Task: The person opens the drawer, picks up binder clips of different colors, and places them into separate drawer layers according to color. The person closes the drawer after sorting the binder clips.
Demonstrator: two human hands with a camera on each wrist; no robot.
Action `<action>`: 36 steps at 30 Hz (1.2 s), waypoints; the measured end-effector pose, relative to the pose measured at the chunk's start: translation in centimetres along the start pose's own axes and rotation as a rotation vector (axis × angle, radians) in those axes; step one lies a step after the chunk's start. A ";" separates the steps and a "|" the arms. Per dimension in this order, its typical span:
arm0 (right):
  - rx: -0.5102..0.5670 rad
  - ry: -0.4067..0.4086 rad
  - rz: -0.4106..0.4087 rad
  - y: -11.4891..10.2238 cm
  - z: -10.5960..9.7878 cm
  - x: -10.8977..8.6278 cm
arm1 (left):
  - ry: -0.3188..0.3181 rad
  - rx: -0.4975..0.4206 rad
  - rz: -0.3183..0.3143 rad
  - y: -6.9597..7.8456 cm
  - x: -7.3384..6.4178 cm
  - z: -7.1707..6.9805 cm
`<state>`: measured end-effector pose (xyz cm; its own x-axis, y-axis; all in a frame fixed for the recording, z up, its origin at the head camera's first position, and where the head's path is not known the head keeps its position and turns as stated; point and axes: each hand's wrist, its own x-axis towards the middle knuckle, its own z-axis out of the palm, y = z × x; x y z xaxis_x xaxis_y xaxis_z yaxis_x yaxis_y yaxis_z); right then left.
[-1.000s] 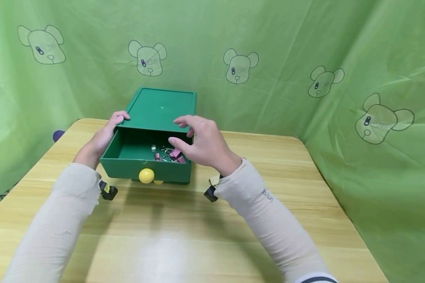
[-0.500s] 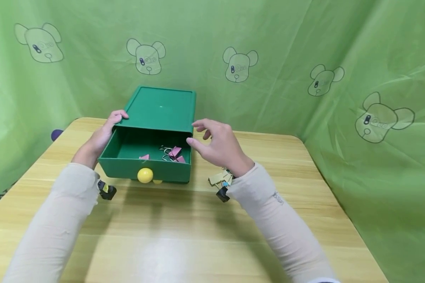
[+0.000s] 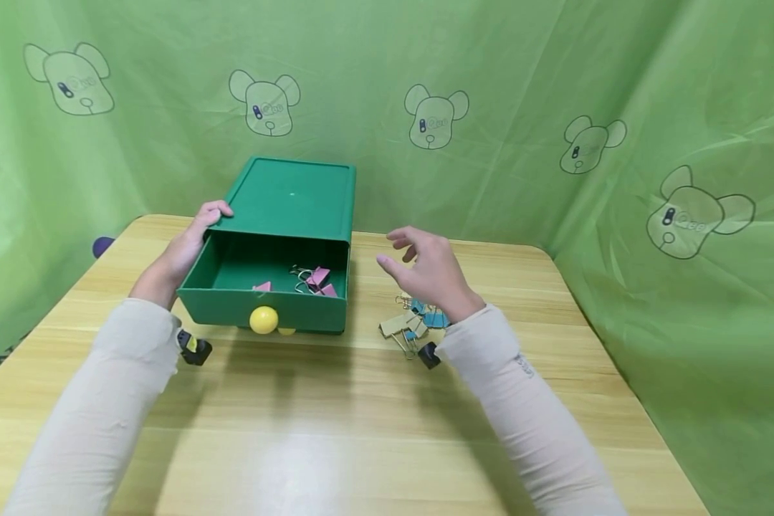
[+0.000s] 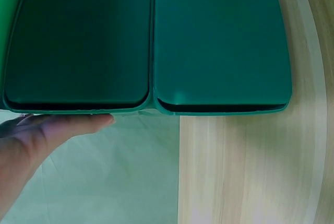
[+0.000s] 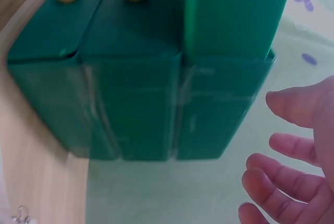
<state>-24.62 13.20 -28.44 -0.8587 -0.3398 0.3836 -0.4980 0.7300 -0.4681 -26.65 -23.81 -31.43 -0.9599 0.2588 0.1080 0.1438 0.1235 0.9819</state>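
A green drawer unit stands on the table, its top drawer pulled out by a yellow knob. Several pink binder clips lie in that drawer, mostly at its right; one pink piece shows near the front wall. My left hand rests against the unit's left side, fingertips over the top edge; the left wrist view shows a straight finger along the side. My right hand hovers right of the unit, holding nothing, fingers loosely bent and apart. Below it lie blue binder clips and cream-yellow binder clips.
Two lower drawers sit closed beneath the pulled-out one. The wooden table extends in front and to the right. A green curtain printed with bear heads hangs behind and along the sides. Black wrist cameras hang below both sleeves.
A pink clip that was dropping into the drawer now lies near its front wall. My right hand has moved right, away from the drawer, uncovering clips on the table. The left hand stays put.
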 end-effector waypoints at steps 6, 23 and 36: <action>-0.014 -0.012 0.083 2.3 0.4 0.1 | 0.004 0.009 -0.001 -0.1 0.1 -0.1; -0.022 -0.125 0.307 10.2 2.0 -0.3 | -0.005 0.001 0.003 -0.1 0.0 0.0; -0.069 -0.249 0.429 15.2 3.5 -1.2 | 0.000 -0.009 0.008 -0.3 0.1 -0.1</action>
<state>-31.58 22.64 -38.77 -0.9914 -0.1253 -0.0375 -0.0915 0.8698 -0.4848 -26.77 -23.89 -31.70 -0.9588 0.2594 0.1159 0.1494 0.1132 0.9823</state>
